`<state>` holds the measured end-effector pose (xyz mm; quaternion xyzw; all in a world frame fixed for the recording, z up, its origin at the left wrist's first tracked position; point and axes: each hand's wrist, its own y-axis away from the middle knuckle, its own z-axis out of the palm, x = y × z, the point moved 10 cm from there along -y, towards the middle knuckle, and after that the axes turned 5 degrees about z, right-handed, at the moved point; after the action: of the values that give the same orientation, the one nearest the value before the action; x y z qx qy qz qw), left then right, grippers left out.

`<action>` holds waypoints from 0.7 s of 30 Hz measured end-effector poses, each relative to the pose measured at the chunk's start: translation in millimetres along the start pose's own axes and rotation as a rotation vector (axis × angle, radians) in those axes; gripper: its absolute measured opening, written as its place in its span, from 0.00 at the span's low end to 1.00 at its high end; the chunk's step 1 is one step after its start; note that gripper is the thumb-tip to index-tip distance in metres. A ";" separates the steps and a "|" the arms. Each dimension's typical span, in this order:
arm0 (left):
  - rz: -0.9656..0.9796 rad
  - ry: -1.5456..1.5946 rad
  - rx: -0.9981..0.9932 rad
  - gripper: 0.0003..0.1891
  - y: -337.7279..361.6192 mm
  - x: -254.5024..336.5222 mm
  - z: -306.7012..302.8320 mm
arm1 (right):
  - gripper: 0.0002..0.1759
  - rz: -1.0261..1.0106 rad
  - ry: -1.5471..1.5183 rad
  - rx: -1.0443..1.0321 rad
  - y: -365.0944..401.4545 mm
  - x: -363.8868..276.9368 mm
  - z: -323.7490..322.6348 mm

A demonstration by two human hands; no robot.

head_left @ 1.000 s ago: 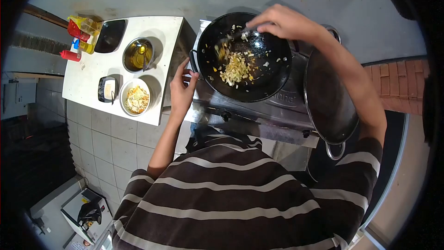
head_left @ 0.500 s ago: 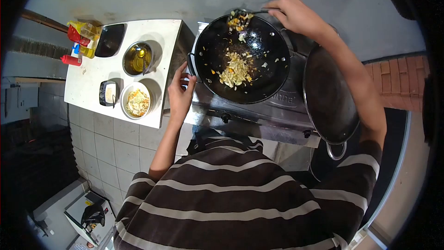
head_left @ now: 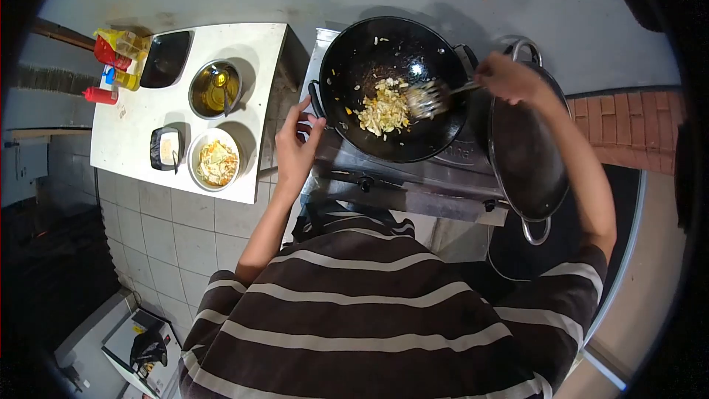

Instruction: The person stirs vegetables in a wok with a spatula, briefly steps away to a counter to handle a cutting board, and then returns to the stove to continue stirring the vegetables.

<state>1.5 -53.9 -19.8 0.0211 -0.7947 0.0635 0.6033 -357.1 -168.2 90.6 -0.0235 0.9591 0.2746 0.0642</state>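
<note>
A black wok (head_left: 436, 137) sits on the metal stove with a heap of chopped, pale and orange-yellow food (head_left: 383, 108) in it. My left hand (head_left: 297, 146) pinches the wok's left loop handle (head_left: 316, 98) between thumb and fingers. Closed round the handle of a slotted spatula (head_left: 430, 99), my right hand (head_left: 509, 80) is over the wok's right rim. The spatula's head lies inside the wok at the right edge of the heap, slightly blurred by motion.
A second large dark pan (head_left: 528, 155) stands right of the wok on the stove (head_left: 413, 188). On the white table (head_left: 140, 129) at left are a metal bowl with oil (head_left: 214, 89), a white bowl of shredded food (head_left: 193, 151), a small black dish (head_left: 157, 149), a black tray (head_left: 166, 59) and several bottles.
My right hand has brought the spatula from the wok's far rim down and right to the heap's right side. My left hand stays at the wok's handle.
</note>
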 end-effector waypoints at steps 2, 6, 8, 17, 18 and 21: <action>0.006 0.005 -0.013 0.26 -1.1 3.5 0.3 | 0.16 0.213 -0.292 -0.255 8.4 9.3 50.1; 0.027 0.003 -0.055 0.26 -4.3 1.8 -4.2 | 0.18 0.125 -0.663 -0.100 26.0 -5.9 116.7; 0.021 0.016 -0.068 0.26 -6.5 -0.9 -6.7 | 0.17 0.011 -0.558 0.066 59.5 -33.3 107.8; 0.026 -0.007 -0.116 0.26 -13.8 5.0 -5.8 | 0.30 -0.085 0.033 0.535 127.6 -71.8 56.3; 0.015 -0.017 -0.128 0.26 -14.0 6.0 -5.7 | 0.32 -0.069 0.094 0.538 117.8 -66.2 66.7; 0.009 -0.011 -0.144 0.26 -11.2 4.3 -2.9 | 0.37 0.007 0.213 0.474 78.5 -33.8 113.0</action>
<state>4.3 -64.5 -14.0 -0.0254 -0.8007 0.0088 0.5984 -317.4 -41.4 41.3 -0.0331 0.9981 0.0385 -0.0345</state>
